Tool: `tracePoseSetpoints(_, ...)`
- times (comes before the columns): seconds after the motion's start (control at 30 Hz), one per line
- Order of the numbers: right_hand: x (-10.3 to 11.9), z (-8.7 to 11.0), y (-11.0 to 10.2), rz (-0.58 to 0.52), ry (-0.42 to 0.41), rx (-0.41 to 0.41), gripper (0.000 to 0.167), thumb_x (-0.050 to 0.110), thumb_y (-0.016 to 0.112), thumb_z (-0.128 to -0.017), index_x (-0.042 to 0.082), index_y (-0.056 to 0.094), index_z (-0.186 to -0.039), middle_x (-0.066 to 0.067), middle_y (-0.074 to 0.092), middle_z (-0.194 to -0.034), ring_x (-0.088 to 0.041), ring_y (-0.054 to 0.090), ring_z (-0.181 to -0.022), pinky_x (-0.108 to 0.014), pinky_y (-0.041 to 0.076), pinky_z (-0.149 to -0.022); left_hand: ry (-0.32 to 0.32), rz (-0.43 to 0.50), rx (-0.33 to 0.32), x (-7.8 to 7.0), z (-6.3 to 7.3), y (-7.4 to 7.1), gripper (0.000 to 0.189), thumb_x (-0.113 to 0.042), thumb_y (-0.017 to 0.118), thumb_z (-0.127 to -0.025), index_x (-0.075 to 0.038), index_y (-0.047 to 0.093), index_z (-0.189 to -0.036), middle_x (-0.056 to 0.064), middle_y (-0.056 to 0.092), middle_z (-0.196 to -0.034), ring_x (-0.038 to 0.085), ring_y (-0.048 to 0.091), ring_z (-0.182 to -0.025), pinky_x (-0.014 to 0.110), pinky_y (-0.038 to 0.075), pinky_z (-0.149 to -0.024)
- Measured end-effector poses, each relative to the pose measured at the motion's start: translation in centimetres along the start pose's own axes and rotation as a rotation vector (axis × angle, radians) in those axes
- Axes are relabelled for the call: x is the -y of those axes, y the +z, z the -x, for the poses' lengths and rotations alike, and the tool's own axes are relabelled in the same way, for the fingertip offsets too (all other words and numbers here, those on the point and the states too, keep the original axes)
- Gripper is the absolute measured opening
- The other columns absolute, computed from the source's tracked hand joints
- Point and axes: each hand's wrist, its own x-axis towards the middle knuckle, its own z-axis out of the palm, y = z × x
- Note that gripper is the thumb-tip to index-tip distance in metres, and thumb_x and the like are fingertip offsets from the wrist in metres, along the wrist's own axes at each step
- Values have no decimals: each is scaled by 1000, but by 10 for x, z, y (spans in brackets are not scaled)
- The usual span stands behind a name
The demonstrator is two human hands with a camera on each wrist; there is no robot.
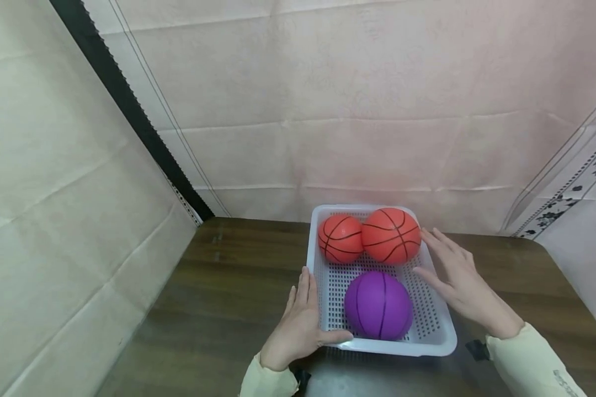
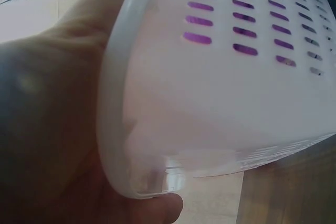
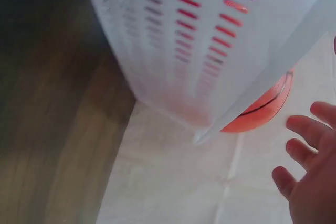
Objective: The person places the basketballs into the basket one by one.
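A white perforated plastic basket (image 1: 377,346) stands on the table with three toy basketballs in it. Two orange balls (image 1: 391,236) (image 1: 340,239) lie side by side at its far end, and a purple ball (image 1: 379,305) sits at the near end. My left hand (image 1: 298,320) rests on the near left corner, straight fingers along the left side and thumb over the near rim. In the left wrist view the palm lies against the rim (image 2: 113,77). Beside the right rim, my right hand (image 1: 454,275) has its fingers spread, fingertips close to the larger orange ball.
The dark wooden table (image 1: 228,309) meets pale cloth walls (image 1: 367,138) at the back and sides. A black strip (image 1: 139,116) runs down the left corner. At right the cloth carries a patterned border (image 1: 571,193).
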Motion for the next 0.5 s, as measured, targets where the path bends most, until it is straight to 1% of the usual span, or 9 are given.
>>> tracePoseSetpoints(0.07,2,-1,3,9,2,19,76,32,67,-92,15,27,-154,-13,38,-152,-35,19,-143,-62,8,-110,3,7,5,0,0,1,131,-70,71,-71,3,0,-153,15,-16,-160,26,-7,-147,51,5,-117)
tracePoseSetpoints(0.2,6,-2,7,53,-10,23,79,38,67,-92,13,25,-154,-12,53,-140,-34,31,-137,-58,14,-106,8,2,5,0,1,1,131,-73,68,-70,4,1,-153,15,-16,-160,26,-7,-147,51,6,-117)
tracePoseSetpoints(0.27,7,-4,6,63,-28,14,78,36,68,-91,12,26,-153,-10,58,-134,-33,35,-134,-58,16,-104,10,-7,-4,0,1,0,131,-74,67,-70,4,2,-153,16,-15,-160,26,-7,-147,51,7,-117)
tracePoseSetpoints(0.33,6,-7,3,64,-48,-6,73,33,69,-91,11,33,-151,-10,57,-133,-33,37,-131,-58,17,-103,9,-14,-10,1,1,-1,131,-74,67,-70,4,2,-153,17,-15,-160,26,-7,-147,51,7,-117)
tracePoseSetpoints(0.4,6,-12,-1,57,-54,-25,70,30,70,-91,10,37,-149,-12,53,-138,-35,35,-133,-60,18,-103,7,-15,-10,0,1,-2,131,-74,67,-70,4,2,-153,17,-15,-160,25,-7,-147,51,7,-117)
tracePoseSetpoints(0.43,5,-15,-3,51,-50,-30,70,29,70,-91,11,37,-149,-13,49,-142,-36,31,-135,-60,18,-103,5,-17,-9,0,1,-1,131,-74,67,-70,4,2,-153,17,-15,-160,25,-7,-147,50,7,-117)
tracePoseSetpoints(0.5,4,-20,-4,42,-21,-9,73,33,68,-91,14,33,-152,-15,39,-150,-37,25,-139,-62,16,-105,3,-15,-6,0,1,-1,131,-74,67,-70,4,2,-153,17,-14,-160,25,-7,-147,50,7,-117)
